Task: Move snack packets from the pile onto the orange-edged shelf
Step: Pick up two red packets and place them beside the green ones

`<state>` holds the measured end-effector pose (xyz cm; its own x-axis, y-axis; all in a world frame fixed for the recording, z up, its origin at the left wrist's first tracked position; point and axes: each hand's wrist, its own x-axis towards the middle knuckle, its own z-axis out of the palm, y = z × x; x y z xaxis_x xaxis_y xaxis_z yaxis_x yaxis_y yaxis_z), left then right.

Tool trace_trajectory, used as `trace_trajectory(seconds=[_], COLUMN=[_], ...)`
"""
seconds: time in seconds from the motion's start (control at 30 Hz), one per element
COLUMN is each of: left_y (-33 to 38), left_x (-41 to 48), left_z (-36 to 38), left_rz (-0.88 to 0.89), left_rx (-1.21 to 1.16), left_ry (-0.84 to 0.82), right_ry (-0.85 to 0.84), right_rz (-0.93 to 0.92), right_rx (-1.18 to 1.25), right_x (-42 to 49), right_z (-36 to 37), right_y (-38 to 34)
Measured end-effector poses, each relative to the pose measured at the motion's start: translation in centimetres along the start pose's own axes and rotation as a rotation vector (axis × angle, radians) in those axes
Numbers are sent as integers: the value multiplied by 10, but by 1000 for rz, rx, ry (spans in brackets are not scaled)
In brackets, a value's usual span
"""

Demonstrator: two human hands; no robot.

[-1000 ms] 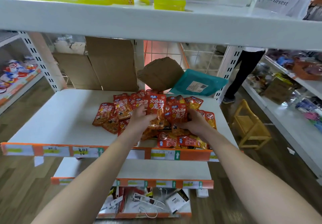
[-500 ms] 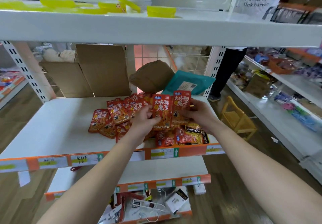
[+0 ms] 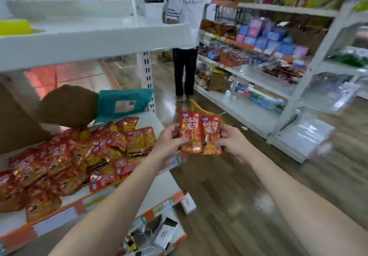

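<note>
At the far left, the pile of snack packets [image 3: 79, 162] sprawls over a white orange-edged shelf [image 3: 23, 233]. They are glossy red and orange pouches, so overlapped and smeared by blur that I cannot count them, and the picture's edge cuts the heap off. Behind it lean one crumpled brown paper bag [image 3: 67, 106] and one flat teal parcel [image 3: 123, 102] whose pale label is unreadable.

Right of the shelf's near corner, out over the wooden floor [image 3: 229, 186], the left hand [image 3: 169, 144] grips the left packet [image 3: 190, 130] with its thumb on the printed front; its fingers are hidden behind. Touching it on the right, the right packet [image 3: 211, 132] is pinched the same way by the right hand [image 3: 232, 143]. That makes two flat rectangular pouches, upright, side by side, edges slightly overlapping.

Farther off, a person in a white T-shirt [image 3: 189, 16] stands back turned, head cut off at the top, half hiding someone else. At the right, a white rack [image 3: 239, 106] carries soft blue and pink packs — all blurred.
</note>
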<state>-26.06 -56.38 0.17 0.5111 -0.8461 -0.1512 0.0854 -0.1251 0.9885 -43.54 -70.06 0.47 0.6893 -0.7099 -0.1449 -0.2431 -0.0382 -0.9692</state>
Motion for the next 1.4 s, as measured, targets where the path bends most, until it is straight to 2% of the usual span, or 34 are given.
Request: trace_trajectory(seconds=[0.27,0.43,0.67,1.4], left_y=[-16,-31,-44,-24], left_x=[19,24,45,290], left_z=[176,276,378,707], left_rz=[1,-32,-76,-125], left_rx=[35,64,122,127], left_ry=[-335,-457,-583,-868], right_ry=[273,420,587,907], right_rz=[74,92,148,231], right_rx=[153,145,197,171], right_x=[-68,-113,-142,-38], right_z=[-153,-237,-325,-643], right_y=[78,117,156,202])
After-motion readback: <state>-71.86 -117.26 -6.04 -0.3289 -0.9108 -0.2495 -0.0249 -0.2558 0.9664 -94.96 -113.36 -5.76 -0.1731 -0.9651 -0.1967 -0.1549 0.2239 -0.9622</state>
